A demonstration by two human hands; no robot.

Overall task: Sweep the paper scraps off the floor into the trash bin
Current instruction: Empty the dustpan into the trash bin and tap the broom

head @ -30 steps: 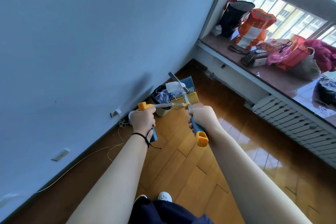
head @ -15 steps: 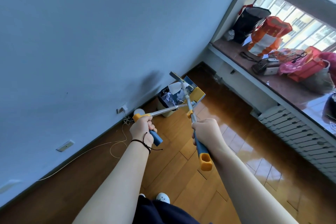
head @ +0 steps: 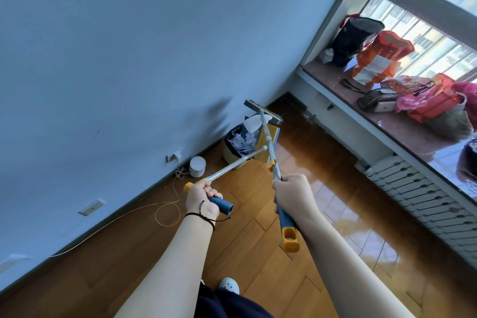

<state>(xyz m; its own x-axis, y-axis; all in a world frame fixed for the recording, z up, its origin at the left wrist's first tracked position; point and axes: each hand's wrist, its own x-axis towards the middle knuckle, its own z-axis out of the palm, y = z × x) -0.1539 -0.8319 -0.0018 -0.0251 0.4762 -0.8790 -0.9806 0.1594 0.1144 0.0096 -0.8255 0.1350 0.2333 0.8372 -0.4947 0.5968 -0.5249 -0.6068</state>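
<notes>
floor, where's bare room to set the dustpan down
Bare wood floor lies between the right hand and the radiator. Crowded along the wall: bin, white can, loose cord.

Wooden floor (head: 258, 253), trash bin (head: 233, 152), white canister (head: 197, 166)

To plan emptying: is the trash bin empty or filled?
Filled: white paper scraps pile up to the rim of the trash bin.

Bright daylight enters through the large window (head: 423, 31) at right, glaring off the glossy wooden floor (head: 343, 214). Soft shadows smear the pale blue wall (head: 129, 59). Wide-angle distortion bends edges.
</notes>
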